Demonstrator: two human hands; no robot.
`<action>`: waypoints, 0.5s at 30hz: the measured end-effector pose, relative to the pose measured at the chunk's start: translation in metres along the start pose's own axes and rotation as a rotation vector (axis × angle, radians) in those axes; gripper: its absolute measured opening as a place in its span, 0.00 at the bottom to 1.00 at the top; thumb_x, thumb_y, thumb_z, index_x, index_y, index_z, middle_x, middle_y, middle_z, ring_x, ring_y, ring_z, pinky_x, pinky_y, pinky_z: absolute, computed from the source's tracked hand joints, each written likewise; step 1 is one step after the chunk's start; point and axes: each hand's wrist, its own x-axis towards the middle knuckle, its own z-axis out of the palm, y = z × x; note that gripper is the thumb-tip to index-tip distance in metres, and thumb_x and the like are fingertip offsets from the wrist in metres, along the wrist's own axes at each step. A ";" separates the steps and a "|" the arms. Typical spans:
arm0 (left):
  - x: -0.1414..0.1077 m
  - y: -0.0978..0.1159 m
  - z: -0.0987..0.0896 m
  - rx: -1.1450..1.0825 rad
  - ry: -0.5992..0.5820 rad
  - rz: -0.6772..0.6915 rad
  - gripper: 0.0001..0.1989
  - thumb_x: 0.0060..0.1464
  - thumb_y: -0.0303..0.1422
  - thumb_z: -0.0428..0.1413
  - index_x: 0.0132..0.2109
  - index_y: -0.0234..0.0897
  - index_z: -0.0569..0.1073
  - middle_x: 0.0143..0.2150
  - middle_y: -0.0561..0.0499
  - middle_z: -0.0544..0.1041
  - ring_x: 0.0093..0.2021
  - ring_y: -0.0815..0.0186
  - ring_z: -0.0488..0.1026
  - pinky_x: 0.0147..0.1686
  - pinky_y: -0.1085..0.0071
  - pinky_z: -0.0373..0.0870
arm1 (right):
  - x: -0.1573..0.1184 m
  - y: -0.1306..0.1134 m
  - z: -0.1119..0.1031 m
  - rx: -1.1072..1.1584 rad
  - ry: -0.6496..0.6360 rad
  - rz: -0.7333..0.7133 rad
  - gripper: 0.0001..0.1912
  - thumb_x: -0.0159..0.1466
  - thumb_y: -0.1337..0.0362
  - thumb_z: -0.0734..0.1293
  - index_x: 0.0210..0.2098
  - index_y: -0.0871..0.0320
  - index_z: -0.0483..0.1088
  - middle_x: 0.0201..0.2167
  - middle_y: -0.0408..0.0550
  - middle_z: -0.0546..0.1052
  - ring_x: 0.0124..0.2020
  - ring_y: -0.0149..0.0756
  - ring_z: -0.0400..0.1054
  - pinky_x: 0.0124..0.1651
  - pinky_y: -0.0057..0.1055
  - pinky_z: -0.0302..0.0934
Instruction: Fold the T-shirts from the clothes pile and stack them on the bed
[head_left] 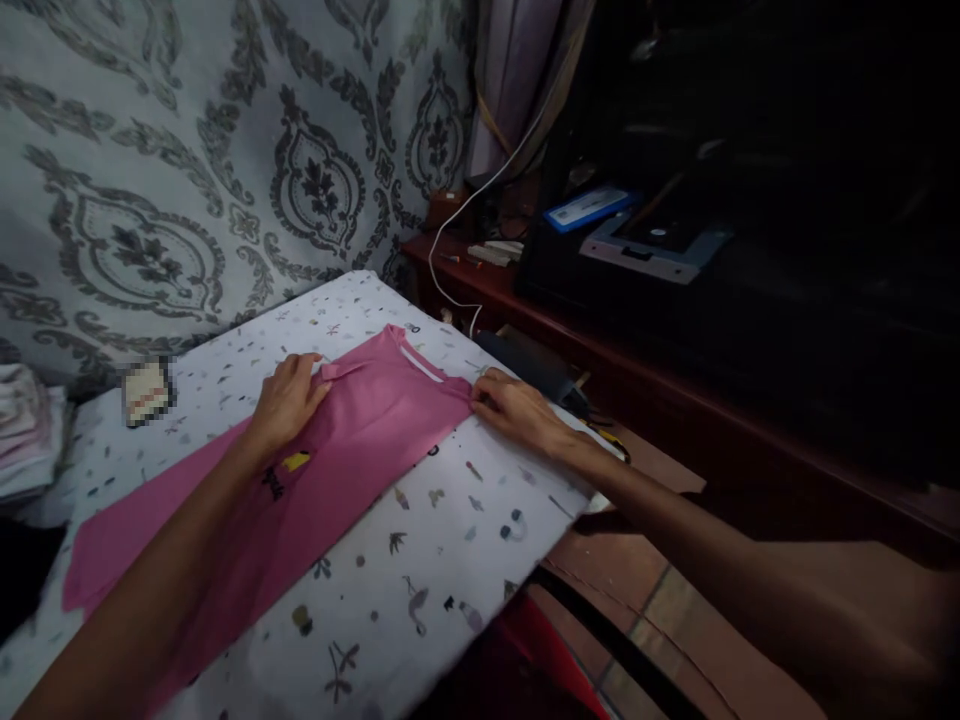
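Patterned backdrop [247, 160], printed sheet [435, 540]; right hand [516, 412] pinching pink shirt [382, 425], left hand [285, 402] grip unclear.

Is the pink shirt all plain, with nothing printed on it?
No, the pink shirt has a yellow patch and some dark marks on it.

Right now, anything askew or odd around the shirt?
One thing: a white cable hangs loose over the edge of the shelf beside the table, which looks untidy. I see no spill, and no damage on the shirt.
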 end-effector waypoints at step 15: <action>-0.235 -0.051 -0.058 -0.185 -0.185 -0.301 0.20 0.62 0.51 0.46 0.35 0.40 0.69 0.36 0.48 0.74 0.39 0.57 0.71 0.43 0.62 0.67 | 0.073 -0.081 0.044 -0.062 -0.028 -0.476 0.18 0.70 0.57 0.56 0.50 0.56 0.73 0.50 0.56 0.75 0.53 0.49 0.69 0.56 0.48 0.64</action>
